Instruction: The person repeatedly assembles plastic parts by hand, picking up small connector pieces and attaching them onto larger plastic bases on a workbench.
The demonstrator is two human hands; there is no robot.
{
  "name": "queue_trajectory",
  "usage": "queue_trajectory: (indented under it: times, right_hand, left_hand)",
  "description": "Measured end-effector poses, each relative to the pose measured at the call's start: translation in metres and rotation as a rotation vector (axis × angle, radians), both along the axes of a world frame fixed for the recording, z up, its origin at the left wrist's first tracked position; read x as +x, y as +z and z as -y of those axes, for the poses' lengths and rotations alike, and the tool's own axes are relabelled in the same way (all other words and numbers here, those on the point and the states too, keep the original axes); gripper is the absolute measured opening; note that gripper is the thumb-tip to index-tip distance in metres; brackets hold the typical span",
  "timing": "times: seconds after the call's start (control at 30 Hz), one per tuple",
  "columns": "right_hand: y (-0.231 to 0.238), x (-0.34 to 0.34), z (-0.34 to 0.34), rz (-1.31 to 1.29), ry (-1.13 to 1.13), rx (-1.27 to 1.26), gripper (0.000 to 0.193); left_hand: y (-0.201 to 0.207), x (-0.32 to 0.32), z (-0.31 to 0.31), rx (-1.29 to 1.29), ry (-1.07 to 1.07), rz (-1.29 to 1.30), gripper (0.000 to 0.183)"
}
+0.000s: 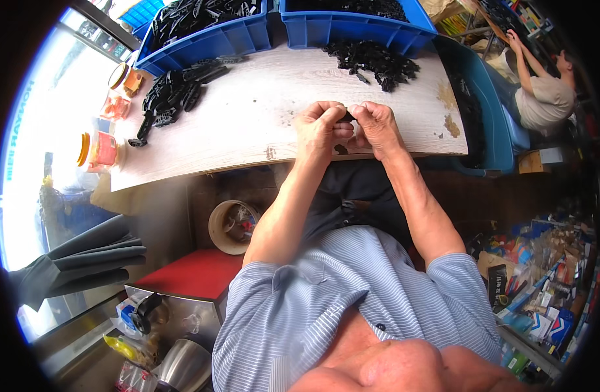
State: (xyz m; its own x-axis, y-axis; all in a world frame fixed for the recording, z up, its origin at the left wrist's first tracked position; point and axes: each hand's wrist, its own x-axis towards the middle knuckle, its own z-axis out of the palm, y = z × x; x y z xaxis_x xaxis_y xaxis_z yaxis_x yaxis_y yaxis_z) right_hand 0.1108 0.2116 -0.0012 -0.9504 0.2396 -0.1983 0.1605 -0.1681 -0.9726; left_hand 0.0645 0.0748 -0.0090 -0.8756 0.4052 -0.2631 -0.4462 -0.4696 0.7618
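Pinching grip — bare left hand point(318, 129) and right hand point(377, 125) hold a small black plastic-looking piece point(346, 116) — maybe working it; next needs care.

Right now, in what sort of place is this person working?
It is probably a small assembly workshop: blue bins hold many black parts, and more lie in loose heaps on the worktable.

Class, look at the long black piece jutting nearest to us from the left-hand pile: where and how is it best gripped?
Probably best to pinch the long black piece by its near end, coming from the right across the table. That end juts out of the left-hand pile, while its far end lies against other parts.
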Motion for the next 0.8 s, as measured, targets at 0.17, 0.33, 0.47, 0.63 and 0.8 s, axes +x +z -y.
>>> queue_trajectory:
  times: [0.17,0.33,0.47,0.63,0.8]
  right_hand:
    - [-0.007,0.004,-0.001,-0.114,-0.105,0.036,0.026]
    - [-0.005,0.011,-0.015,-0.178,-0.287,-0.126,0.020]
    - [0.010,0.020,-0.054,-0.063,-0.467,-0.154,0.020]
    - [0.032,0.024,-0.132,-0.086,-0.805,-0.109,0.036]
    - [0.029,0.028,-0.159,-0.013,-0.889,-0.047,0.040]
  left_hand:
    - [0.005,-0.001,-0.003,-0.027,-0.087,-0.027,0.016]
    - [0.009,-0.017,-0.026,-0.279,-0.076,-0.420,0.022]
    - [-0.005,-0.059,-0.056,-0.943,0.187,-1.233,0.026]
    - [-0.026,-0.084,-0.071,-1.253,0.062,-1.439,0.016]
    - [-0.029,-0.077,-0.074,-1.131,0.138,-1.489,0.007]
